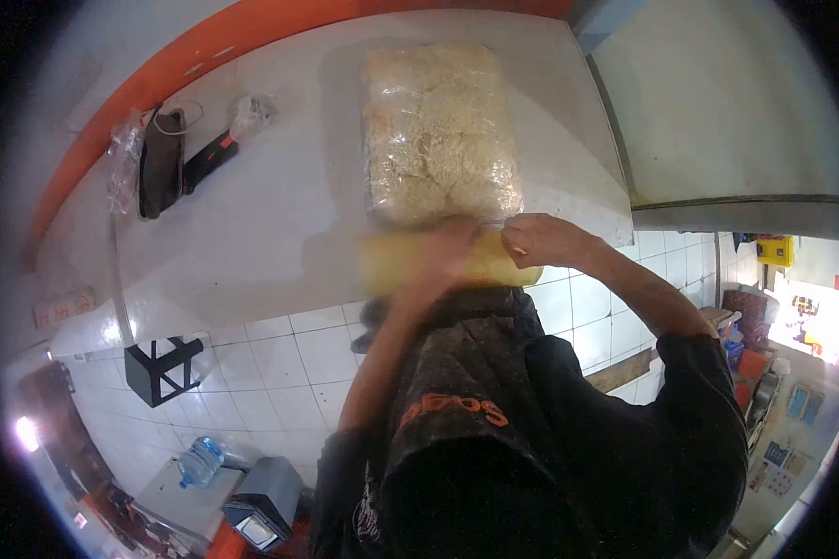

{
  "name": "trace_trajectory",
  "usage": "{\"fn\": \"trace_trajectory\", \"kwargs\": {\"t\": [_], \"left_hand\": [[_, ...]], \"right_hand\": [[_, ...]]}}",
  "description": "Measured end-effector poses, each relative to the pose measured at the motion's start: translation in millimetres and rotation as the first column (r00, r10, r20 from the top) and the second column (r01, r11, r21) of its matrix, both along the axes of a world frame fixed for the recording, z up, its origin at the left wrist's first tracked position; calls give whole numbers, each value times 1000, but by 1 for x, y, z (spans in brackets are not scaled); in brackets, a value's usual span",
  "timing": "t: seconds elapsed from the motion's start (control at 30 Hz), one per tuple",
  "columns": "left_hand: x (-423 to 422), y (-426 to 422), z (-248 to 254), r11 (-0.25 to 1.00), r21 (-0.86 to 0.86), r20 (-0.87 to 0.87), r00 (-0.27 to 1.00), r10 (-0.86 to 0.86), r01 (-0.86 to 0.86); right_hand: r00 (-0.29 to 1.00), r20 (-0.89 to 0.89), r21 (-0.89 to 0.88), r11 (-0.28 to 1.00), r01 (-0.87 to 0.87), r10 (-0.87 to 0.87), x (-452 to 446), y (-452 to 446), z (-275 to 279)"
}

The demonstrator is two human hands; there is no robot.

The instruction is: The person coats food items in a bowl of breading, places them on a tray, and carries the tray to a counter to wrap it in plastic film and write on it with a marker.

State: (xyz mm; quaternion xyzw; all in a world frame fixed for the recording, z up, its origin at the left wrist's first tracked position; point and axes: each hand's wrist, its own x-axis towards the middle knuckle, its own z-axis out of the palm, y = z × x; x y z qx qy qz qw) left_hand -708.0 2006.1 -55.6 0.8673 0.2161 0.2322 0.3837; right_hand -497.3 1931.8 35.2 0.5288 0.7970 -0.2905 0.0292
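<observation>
Right hand [547, 240] is curled into a fist; left hand [452, 247] is blurred, its grip I cannot tell. Yellow thing [499, 265] lies beneath, crosswise; the wrapped package [443, 130] lies directly ahead, the left nearer its midline.

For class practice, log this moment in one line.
left hand: blurred; right hand: curled; yellow item: near hands; wrapped pack: on table

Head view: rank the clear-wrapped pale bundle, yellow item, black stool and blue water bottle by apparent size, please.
Largest to smallest:
1. Clear-wrapped pale bundle
2. Yellow item, though partly covered and blurred
3. Black stool
4. Blue water bottle
</observation>
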Motion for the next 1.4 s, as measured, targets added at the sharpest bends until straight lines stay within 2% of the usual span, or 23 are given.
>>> {"fn": "trace_trajectory", "kwargs": {"t": [0.03, 0.07, 0.1, 0.17, 0.2, 0.23, 0.27, 0.3, 0.33, 0.37, 0.4, 0.47, 0.5, 0.57, 0.6, 0.73, 0.9, 1.03, 1.1, 1.23, 1.3, 1.4], "left_hand": [[1, 0, 2, 996, 90, 123, 992, 2, -13], [0, -1, 4, 996, 87, 126, 992, 13, -24], [-1, -1, 6, 994, 104, 106, 994, 3, -14], [-3, -1, 7, 993, 119, 83, 997, 5, -15], [-2, -1, 3, 985, 170, 132, 991, -14, -8], [-1, 1, 8, 975, 223, 181, 983, -38, -4], [-1, 1, 12, 975, 223, 181, 983, -33, -9], [-2, 0, 17, 991, 131, 108, 994, -18, 3], [-2, -1, 21, 999, 37, 34, 999, -12, 11], [-1, -1, 20, 999, 37, 35, 999, -13, 12], [-1, -1, 20, 1000, 16, 30, 1000, -4, 4], [-2, 0, 25, 1000, -8, 23, 1000, -3, 3], [-3, 2, 28, 1000, -15, -10, 1000, -22, 22], [-1, 2, 30, 999, -26, -43, 998, -42, 41], [-1, 1, 28, 998, -53, -49, 999, -22, 20], [1, 1, 24, 996, -91, -63, 998, -6, 0], [1, 2, 31, 995, -95, -91, 996, 1, -10], [2, 1, 27, 993, -121, -119, 993, 1, -16], [2, -1, 26, 994, -110, -107, 994, 9, -20], [0, 3, 17, 994, -108, -80, 997, -13, 4], [0, 2, 14, 995, -99, -85, 996, -10, 1], [-2, 1, 26, 993, -115, -138, 990, 5, -20]], "right_hand": [[998, 0, -55, 996, 64, -64, -2, -1, 1], [992, 5, -110, 986, 127, -127, -4, -1, 2], [993, 9, -112, 987, 115, -114, -3, -1, 0], [990, 6, -55, 988, 144, -144, -2, -1, -4], [991, 5, -58, 989, 135, -135, -1, -2, -5], [975, -29, -100, 971, 215, -219, -1, 1, 3], [951, -59, -143, 945, 294, -304, -1, 2, 7], [951, -59, -146, 945, 292, -303, 2, 0, 4], [943, -134, -111, 950, 291, -304, 5, -3, 0], [931, -207, -74, 953, 293, -302, 9, -6, -3], [930, -207, -76, 953, 294, -303, 12, -11, -5], [972, -186, 148, 974, 171, -143, 9, -23, -5], [972, -185, 145, 974, 176, -149, 7, -28, -6], [982, -177, 369, 921, 122, -59, 1, -37, -11], [971, -226, 323, 935, 145, -73, 1, -40, -13], [965, -260, 359, 925, 121, -26, -6, -42, -17], [945, -287, 360, 896, 259, -157, -24, -36, -11], [944, -273, 323, 907, 271, -184, -27, -29, -13], [957, -265, 404, 887, 225, -122, -29, -22, -8], [954, -276, 394, 891, 225, -119, -28, -17, -7], [946, -236, 281, 917, 285, -221, -26, -18, -11], [938, -279, 246, 929, 275, -204, -25, -15, -5]]}}
